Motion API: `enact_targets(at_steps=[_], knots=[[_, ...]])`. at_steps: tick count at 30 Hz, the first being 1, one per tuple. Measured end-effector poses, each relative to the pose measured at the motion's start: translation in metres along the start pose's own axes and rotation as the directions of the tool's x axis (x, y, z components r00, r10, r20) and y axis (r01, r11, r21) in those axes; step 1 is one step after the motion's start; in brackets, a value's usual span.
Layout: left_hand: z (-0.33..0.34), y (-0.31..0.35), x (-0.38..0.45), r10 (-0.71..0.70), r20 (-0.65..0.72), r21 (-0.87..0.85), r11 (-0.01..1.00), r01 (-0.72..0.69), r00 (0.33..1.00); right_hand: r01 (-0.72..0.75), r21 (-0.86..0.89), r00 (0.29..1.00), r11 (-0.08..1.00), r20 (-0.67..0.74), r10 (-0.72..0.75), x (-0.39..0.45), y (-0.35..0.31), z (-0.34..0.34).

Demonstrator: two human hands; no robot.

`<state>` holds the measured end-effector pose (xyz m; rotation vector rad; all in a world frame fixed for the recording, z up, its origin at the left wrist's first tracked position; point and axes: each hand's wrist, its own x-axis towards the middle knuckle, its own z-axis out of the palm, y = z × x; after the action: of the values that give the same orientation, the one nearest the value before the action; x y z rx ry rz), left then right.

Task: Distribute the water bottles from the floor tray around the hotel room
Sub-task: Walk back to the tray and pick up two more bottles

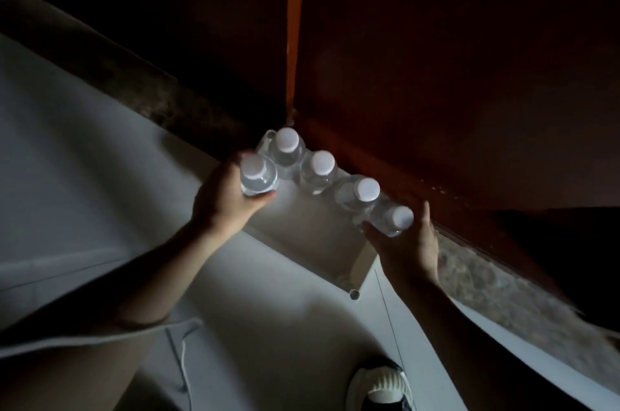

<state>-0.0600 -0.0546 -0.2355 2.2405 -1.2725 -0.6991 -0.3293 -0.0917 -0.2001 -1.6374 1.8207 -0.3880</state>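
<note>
A clear shallow tray (315, 236) lies on the white floor against a dark wooden wall. Three clear water bottles with white caps stand in it along the wall side: one (287, 145) at the far end, one (318, 170) beside it, one (360, 194) further right. My left hand (221, 199) grips a bottle (256, 177) at the tray's left edge. My right hand (412, 243) is curled round another bottle (394, 219) at the tray's near right end. Whether either held bottle is lifted off the tray is unclear.
The room is dim. A dark red-brown wooden wall (436, 75) with an orange vertical strip (293, 24) rises behind the tray. A mottled stone threshold (503, 290) runs along its base. A shoe (382, 387) stands on the white floor (84, 175) at the bottom edge.
</note>
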Motion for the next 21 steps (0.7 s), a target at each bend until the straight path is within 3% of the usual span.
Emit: enact_targets(at_steps=[4,8,10,15,21], knots=[[0.007,0.000,0.000,-0.016,-0.032,-0.040,0.999,0.015,0.999,-0.032,0.003,0.999,0.999,0.024,0.032,0.007,0.012,0.008],[-0.018,0.020,-0.011,0.041,0.021,0.021,0.999,-0.042,0.999,-0.047,-0.041,0.997,0.998,0.058,0.049,0.007,-0.001,-0.003],[-0.044,0.040,-0.022,0.040,0.067,-0.033,0.999,-0.038,0.997,-0.076,-0.020,0.994,0.997,0.079,0.078,0.000,-0.019,-0.019],[-0.143,0.116,-0.054,0.079,0.161,-0.214,0.976,-0.044,0.984,-0.084,0.173,0.990,0.981,0.123,0.063,-0.039,-0.113,-0.108],[-0.326,0.261,-0.076,0.207,0.184,-0.347,0.928,-0.134,0.961,0.090,0.471,0.981,0.878,0.109,-0.159,-0.087,-0.270,-0.250]])
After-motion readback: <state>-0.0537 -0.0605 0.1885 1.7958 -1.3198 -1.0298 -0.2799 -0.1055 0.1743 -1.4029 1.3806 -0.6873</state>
